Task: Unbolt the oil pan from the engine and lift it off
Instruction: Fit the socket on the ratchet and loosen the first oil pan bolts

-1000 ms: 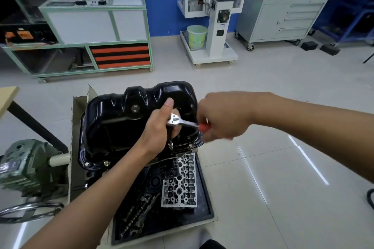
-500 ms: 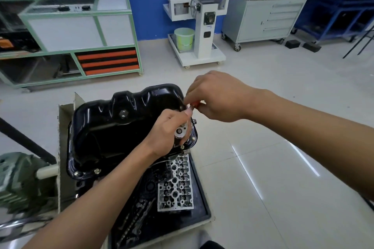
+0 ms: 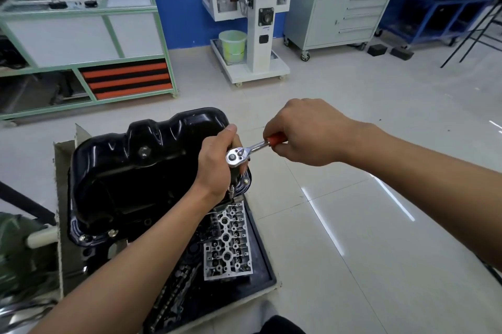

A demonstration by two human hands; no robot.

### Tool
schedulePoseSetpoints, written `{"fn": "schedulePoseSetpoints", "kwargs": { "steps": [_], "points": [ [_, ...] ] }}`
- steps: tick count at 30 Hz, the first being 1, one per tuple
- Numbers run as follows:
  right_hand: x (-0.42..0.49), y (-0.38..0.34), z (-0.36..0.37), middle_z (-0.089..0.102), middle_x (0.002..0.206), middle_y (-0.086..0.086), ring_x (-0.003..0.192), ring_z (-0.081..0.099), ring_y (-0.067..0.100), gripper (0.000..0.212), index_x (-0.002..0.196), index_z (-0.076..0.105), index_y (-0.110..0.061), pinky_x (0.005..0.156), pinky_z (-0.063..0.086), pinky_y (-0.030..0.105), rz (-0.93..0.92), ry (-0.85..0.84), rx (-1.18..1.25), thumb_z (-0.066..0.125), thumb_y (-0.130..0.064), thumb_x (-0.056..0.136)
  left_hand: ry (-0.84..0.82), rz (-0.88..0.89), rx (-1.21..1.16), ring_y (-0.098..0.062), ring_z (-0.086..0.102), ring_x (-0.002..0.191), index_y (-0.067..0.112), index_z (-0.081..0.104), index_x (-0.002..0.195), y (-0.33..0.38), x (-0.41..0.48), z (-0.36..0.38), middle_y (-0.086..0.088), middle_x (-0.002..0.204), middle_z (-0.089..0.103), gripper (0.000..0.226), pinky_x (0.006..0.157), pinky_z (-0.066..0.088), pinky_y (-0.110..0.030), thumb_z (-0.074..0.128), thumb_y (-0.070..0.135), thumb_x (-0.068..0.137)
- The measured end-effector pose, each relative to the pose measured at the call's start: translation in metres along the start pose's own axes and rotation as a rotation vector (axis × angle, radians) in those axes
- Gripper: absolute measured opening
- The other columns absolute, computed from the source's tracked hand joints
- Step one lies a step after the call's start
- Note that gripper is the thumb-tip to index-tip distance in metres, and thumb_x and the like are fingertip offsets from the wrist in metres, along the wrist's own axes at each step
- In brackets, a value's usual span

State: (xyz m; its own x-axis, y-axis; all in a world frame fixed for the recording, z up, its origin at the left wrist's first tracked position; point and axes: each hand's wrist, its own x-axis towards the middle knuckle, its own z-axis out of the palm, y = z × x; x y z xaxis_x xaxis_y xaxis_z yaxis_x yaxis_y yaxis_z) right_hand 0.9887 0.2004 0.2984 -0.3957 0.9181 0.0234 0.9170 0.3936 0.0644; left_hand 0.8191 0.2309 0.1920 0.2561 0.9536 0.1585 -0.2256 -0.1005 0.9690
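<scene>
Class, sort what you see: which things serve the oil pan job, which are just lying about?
For the job: oil pan; ratchet; left hand; right hand; flange bolt.
Lying about: aluminium engine part; green bucket; grey drawer cabinet.

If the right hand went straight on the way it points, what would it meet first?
The left hand, which grips the extension right under the ratchet head; the right hand points along the handle at it. The oil pan lies beyond, though depth is unclear.
</scene>
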Motion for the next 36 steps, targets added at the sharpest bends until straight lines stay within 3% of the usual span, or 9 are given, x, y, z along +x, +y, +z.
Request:
{"fn": "schedulePoseSetpoints", "kwargs": {
  "steps": [6,10,13,16,18,22,30,32,36],
  "points": [
    [-0.003,0.002,-0.003,0.045,0.067,-0.010,0.070,0.043,0.021,0.011,0.089,0.070,-0.030,0.057,0.026,0.029,-0.052,-0.003,0.036,0.060,-0.027,0.085,0.042,0.054,0.002,-0.046,0.028,0.049,-0.002,0.043,0.051,0.000,-0.005,0.003,-0.021,0.045,0.039,0.052,0.052,0.025,-0.048,0.040,0.028,0.093],
    [-0.005,-0.002,-0.003,0.042,0.064,-0.012,0.068,0.042,0.017,0.009,0.076,0.062,-0.030,0.051,0.022,0.026,-0.053,-0.076,0.035,0.064,-0.027,0.084,0.034,0.120,0.037,-0.045,0.028,0.049,-0.005,0.043,0.053,-0.004,-0.011,0.002,-0.030,0.049,0.036,0.057,0.051,0.025,-0.043,0.045,0.038,0.090],
    [-0.011,-0.008,0.001,0.046,0.056,-0.009,0.055,0.047,0.006,0.033,0.061,0.048,-0.023,0.047,0.028,0.025,-0.034,-0.284,0.129,0.068,-0.029,0.086,0.073,0.201,0.043,-0.044,0.028,0.049,-0.008,0.042,0.054,-0.008,-0.015,0.004,-0.031,0.051,0.034,0.063,0.049,0.026,-0.042,0.044,0.045,0.088],
    [-0.018,-0.025,0.011,0.069,0.070,-0.002,0.057,0.070,0.015,0.024,0.079,0.057,-0.008,0.052,0.053,0.028,-0.001,-0.671,0.538,0.059,-0.023,0.098,0.143,0.282,0.078,-0.034,0.033,0.048,-0.005,0.041,0.055,-0.009,-0.015,0.006,-0.029,0.052,0.036,0.062,0.048,0.030,-0.029,0.043,0.046,0.091],
    [-0.019,-0.028,0.016,0.070,0.077,0.006,0.062,0.072,0.020,0.020,0.087,0.054,-0.002,0.060,0.056,0.034,0.046,-0.744,0.641,0.051,-0.016,0.102,0.119,0.291,0.116,-0.028,0.037,0.047,0.002,0.043,0.056,-0.010,-0.013,0.001,-0.028,0.053,0.040,0.057,0.049,0.032,-0.028,0.044,0.045,0.092],
    [-0.001,-0.007,0.004,0.053,0.073,-0.011,0.063,0.051,0.000,0.016,0.096,0.056,-0.018,0.057,0.038,0.013,-0.033,-0.512,0.246,0.046,-0.006,0.097,-0.357,0.079,0.292,-0.016,0.052,0.054,0.008,0.061,0.058,-0.001,-0.003,-0.016,-0.018,0.059,0.059,0.054,0.059,0.042,-0.025,0.051,0.051,0.089],
    [0.003,0.002,0.020,0.044,0.073,-0.008,0.061,0.045,0.009,0.025,0.101,0.050,-0.028,0.051,0.031,0.028,-0.023,-0.370,0.120,0.046,-0.004,0.095,-0.788,-0.150,0.367,-0.024,0.054,0.050,-0.002,0.060,0.050,0.016,0.035,-0.023,-0.014,0.048,0.057,0.063,0.069,0.046,-0.032,0.056,0.050,0.085],
    [-0.005,0.006,0.038,0.046,0.072,-0.003,0.063,0.049,0.022,0.020,0.105,0.052,-0.024,0.052,0.032,0.034,0.001,-0.215,0.086,0.044,-0.008,0.095,-0.730,-0.141,0.371,-0.021,0.046,0.043,0.005,0.052,0.043,0.013,0.034,-0.016,-0.011,0.042,0.048,0.058,0.060,0.044,-0.028,0.059,0.046,0.084],
    [-0.004,0.016,0.059,0.063,0.066,0.006,0.052,0.055,0.035,0.028,0.100,0.065,-0.012,0.048,0.033,0.029,-0.162,0.180,-0.110,0.042,-0.025,0.091,-0.350,-0.043,0.327,-0.022,0.031,0.045,0.004,0.036,0.042,0.002,0.004,0.001,-0.007,0.041,0.033,0.066,0.051,0.027,-0.037,0.055,0.051,0.085]
  ]
}}
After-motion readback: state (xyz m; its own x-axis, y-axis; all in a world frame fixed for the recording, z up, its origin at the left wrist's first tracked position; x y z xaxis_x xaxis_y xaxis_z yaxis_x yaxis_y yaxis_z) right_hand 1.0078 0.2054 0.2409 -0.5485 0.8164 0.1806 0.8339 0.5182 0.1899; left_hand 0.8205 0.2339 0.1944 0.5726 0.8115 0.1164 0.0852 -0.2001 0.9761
